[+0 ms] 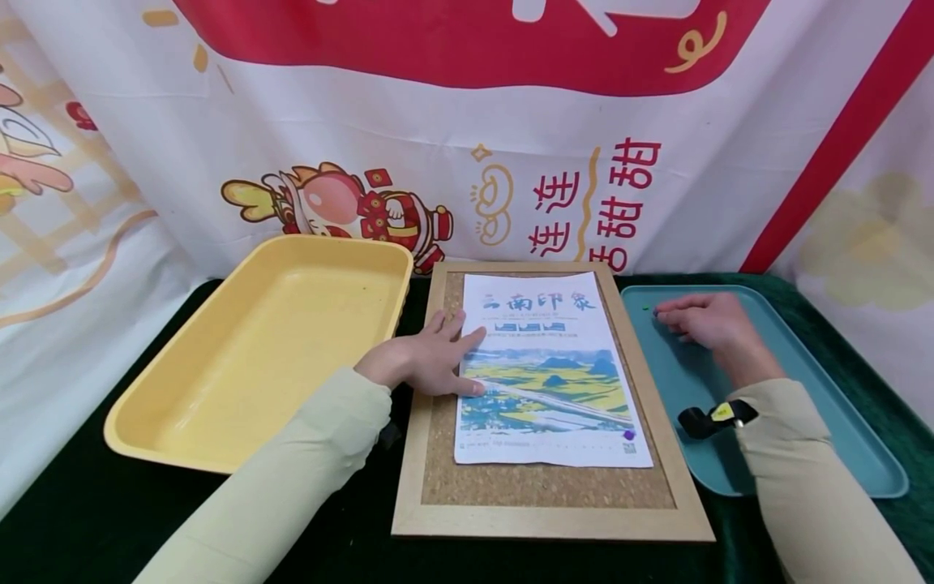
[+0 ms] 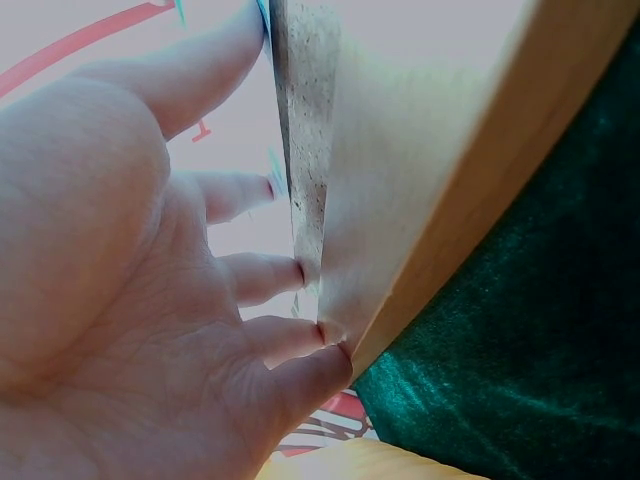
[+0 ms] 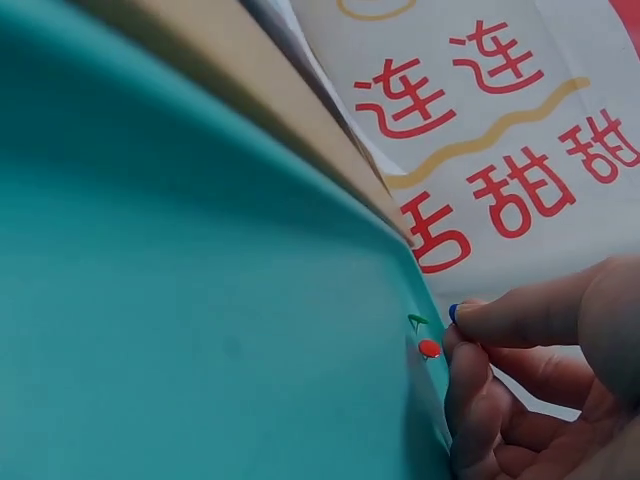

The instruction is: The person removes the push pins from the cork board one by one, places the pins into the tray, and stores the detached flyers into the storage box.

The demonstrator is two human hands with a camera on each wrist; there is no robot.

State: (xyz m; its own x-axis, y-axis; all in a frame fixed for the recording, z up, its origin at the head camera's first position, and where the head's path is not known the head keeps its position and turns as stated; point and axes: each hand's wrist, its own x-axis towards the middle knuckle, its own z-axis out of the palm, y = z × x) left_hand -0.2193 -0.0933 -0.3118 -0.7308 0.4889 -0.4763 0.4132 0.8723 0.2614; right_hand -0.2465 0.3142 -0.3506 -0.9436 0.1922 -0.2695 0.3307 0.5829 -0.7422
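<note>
A printed poster (image 1: 540,405) with a landscape picture lies on a wood-framed cork board (image 1: 547,491). One purple thumbtack (image 1: 629,435) shows near its lower right corner. My left hand (image 1: 434,357) rests with spread fingers across the poster's left edge and the board; in the left wrist view the fingertips (image 2: 335,335) touch the frame. Over the far left part of the teal tray (image 1: 803,422), my right hand (image 1: 718,328) pinches a blue thumbtack (image 3: 454,313) between thumb and forefinger. Beside it in the tray are a green thumbtack (image 3: 418,321) and a red thumbtack (image 3: 429,349).
A yellow tray (image 1: 292,365) stands left of the board. Dark green cloth (image 1: 328,535) covers the table. Behind everything hangs a white and red printed cloth (image 1: 409,122). A black device (image 1: 704,422) is strapped at my right wrist.
</note>
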